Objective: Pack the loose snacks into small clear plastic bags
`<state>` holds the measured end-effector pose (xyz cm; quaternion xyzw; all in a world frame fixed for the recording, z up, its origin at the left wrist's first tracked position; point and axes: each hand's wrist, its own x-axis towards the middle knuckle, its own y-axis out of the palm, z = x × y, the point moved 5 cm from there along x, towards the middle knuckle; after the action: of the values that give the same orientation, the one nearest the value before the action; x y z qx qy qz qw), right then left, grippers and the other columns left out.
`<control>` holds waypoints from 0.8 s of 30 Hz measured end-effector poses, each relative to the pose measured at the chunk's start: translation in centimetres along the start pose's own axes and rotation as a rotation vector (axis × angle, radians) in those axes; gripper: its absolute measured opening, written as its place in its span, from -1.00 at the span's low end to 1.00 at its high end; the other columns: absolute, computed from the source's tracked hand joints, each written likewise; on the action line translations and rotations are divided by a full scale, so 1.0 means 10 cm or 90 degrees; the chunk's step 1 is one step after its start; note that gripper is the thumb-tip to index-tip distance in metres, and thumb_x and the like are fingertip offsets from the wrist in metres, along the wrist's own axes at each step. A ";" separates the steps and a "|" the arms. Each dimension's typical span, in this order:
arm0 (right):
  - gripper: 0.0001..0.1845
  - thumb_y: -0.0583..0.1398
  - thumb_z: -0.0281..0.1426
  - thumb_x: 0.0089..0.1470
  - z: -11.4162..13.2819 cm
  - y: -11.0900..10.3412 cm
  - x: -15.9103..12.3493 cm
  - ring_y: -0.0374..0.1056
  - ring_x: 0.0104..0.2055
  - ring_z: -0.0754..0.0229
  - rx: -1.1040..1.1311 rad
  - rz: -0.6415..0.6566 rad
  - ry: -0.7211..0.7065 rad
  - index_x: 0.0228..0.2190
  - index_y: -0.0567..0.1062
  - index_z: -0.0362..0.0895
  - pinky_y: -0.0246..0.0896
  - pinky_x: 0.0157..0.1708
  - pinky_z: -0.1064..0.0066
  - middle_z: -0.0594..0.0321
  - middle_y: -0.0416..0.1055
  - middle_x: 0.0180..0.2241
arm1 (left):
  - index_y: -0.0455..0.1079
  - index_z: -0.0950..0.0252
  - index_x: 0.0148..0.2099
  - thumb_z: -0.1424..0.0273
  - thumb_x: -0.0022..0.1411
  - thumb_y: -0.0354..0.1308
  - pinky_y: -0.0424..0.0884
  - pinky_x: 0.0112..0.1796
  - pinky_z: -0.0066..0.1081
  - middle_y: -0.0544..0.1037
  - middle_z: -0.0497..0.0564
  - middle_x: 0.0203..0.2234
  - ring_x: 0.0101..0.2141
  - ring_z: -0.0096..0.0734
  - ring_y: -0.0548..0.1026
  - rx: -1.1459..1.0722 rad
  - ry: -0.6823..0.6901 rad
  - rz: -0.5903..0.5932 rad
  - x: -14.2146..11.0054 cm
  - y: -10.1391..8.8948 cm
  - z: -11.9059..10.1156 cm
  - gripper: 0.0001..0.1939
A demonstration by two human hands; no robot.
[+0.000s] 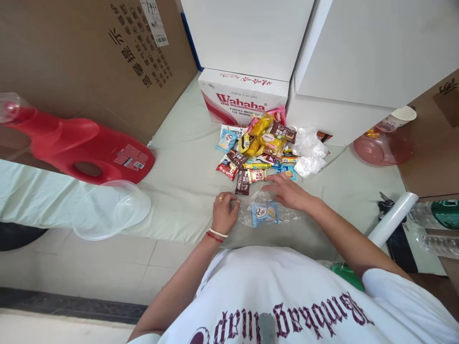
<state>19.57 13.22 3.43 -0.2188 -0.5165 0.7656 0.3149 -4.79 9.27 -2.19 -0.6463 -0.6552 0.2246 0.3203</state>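
On the pale green cloth lies a clear plastic bag, spread flat, with a light blue snack packet in or on it; I cannot tell which. My left hand has curled fingers, closed at the bag's left edge. Above the bag, my right hand stretches its fingers out, open, close to a small cream-coloured packet. Left of that packet is a brown one. Behind them sits a pile of wrapped snacks, yellow, brown, red and blue.
A Wahaha carton stands behind the pile, and crumpled clear plastic lies to its right. At left are a red jug and a clear plastic bowl over the edge. A white roll and bottles are at right.
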 end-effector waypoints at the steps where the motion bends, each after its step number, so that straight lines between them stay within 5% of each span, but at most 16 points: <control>1: -0.49 0.19 -0.58 0.14 0.04 0.04 0.11 0.17 0.15 -0.06 -0.005 0.017 -0.040 0.11 0.52 -0.02 0.16 0.11 0.10 0.07 0.24 0.28 | 0.36 0.21 -0.20 0.34 0.28 0.08 0.39 0.01 -0.12 0.51 0.10 -0.19 -0.09 -0.15 0.46 -0.022 0.013 -0.006 -0.03 -0.01 -0.02 -0.91; 5: -0.73 0.20 -0.45 0.23 0.09 0.18 0.47 0.15 0.15 -0.08 0.007 0.077 -0.113 -0.12 0.66 0.00 0.11 0.08 0.09 0.17 0.23 0.31 | 0.29 0.22 -0.01 0.32 0.31 0.03 0.35 0.12 -0.08 0.42 0.17 0.02 0.08 -0.14 0.40 -0.081 0.055 -0.017 -0.16 -0.07 -0.10 -0.77; 9: -0.80 0.20 -0.37 0.25 0.08 0.17 0.68 0.27 0.01 0.02 0.053 0.114 -0.113 -0.21 0.66 -0.06 0.09 0.00 0.25 0.13 0.53 -0.02 | 0.12 0.22 0.26 0.23 0.24 0.12 0.23 0.22 0.02 0.26 0.24 0.23 0.26 -0.03 0.24 -0.082 0.116 0.007 -0.23 -0.07 -0.19 -0.42; 13: -0.70 0.09 -0.33 0.33 0.04 0.19 0.85 0.30 -0.33 0.17 0.060 0.184 0.028 -0.28 0.60 -0.15 0.02 -0.32 0.39 0.15 0.53 -0.35 | -0.01 0.25 0.38 0.10 0.21 0.22 0.24 0.21 0.03 0.30 0.30 0.22 0.24 0.04 0.27 -0.039 0.072 -0.005 -0.15 0.03 -0.20 -0.18; 16: -0.61 0.01 -0.31 0.38 0.00 0.21 0.93 0.26 -0.42 0.22 0.107 0.193 0.143 -0.34 0.55 -0.17 -0.05 -0.41 0.42 0.20 0.49 -0.45 | -0.06 0.28 0.41 0.11 0.17 0.28 0.35 0.08 -0.05 0.43 0.27 0.12 0.05 -0.04 0.46 -0.010 -0.004 -0.014 -0.02 0.12 -0.17 -0.09; 20: -0.62 0.07 -0.21 0.36 -0.05 0.19 0.92 0.27 -0.40 0.24 0.172 0.176 0.159 -0.32 0.55 -0.19 -0.04 -0.41 0.46 0.22 0.49 -0.44 | 0.11 0.26 0.34 0.26 0.18 0.25 0.41 -0.12 -0.22 0.60 0.04 -0.23 -0.23 -0.17 0.57 0.036 -0.100 0.067 0.15 0.22 -0.10 -0.27; 24: -0.62 0.38 -0.31 0.05 -0.16 0.22 0.76 0.31 -0.33 0.23 0.180 0.202 0.120 -0.09 0.56 -0.18 0.00 -0.37 0.49 0.24 0.52 -0.32 | 0.33 0.25 0.18 0.27 0.20 0.23 0.38 -0.18 -0.26 0.59 -0.02 -0.37 -0.26 -0.17 0.58 0.075 -0.117 0.133 0.22 0.24 -0.08 -0.50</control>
<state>14.67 19.05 0.75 -0.3218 -0.3315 0.8464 0.2647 -2.43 11.54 -3.02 -0.6678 -0.5966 0.3531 0.2710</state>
